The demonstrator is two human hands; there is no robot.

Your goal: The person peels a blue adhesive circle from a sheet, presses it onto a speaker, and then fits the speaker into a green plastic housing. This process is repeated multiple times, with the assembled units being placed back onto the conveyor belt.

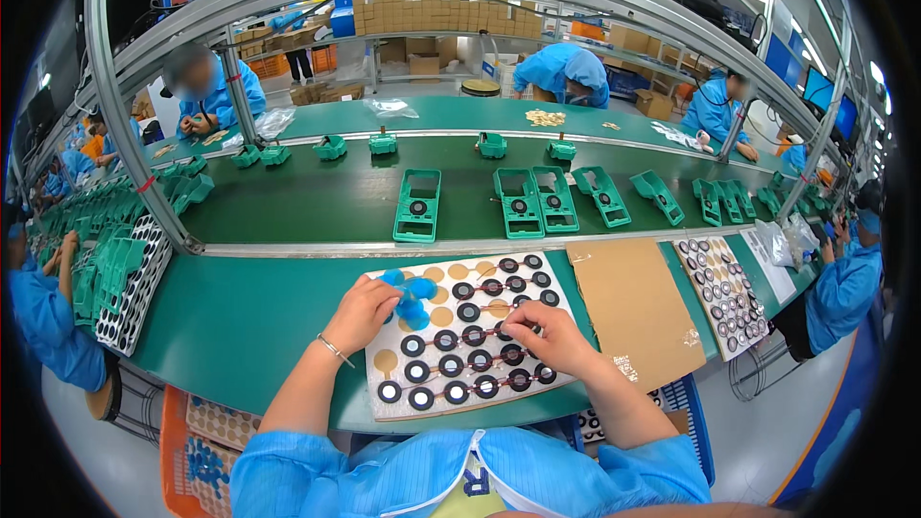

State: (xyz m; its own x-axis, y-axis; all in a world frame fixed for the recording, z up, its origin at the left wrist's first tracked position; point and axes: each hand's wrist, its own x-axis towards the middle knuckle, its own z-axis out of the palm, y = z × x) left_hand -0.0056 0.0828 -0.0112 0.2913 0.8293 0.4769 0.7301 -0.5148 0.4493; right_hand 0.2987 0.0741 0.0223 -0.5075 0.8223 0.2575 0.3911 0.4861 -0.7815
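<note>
My left hand [355,317] pinches a bunch of round blue film pieces [414,312] above the left part of a white foam tray [395,411]. Rows of small black round speakers [487,386] with pale centres and thin reddish wires lie in the tray, and several of its round tan recesses [386,361] hold no speaker. My right hand [554,338] is over the tray's right side, thumb and fingertips drawn together at the speakers. Whatever is between those fingertips is too small or hidden to make out.
A cardboard sheet [633,312] lies right of the tray, beside another speaker tray [721,297]. Beyond, green plastic housings [417,206] stand on the dark green belt [326,201]. An orange crate [177,451] sits below the bench at left. Co-workers [566,72] in blue are around.
</note>
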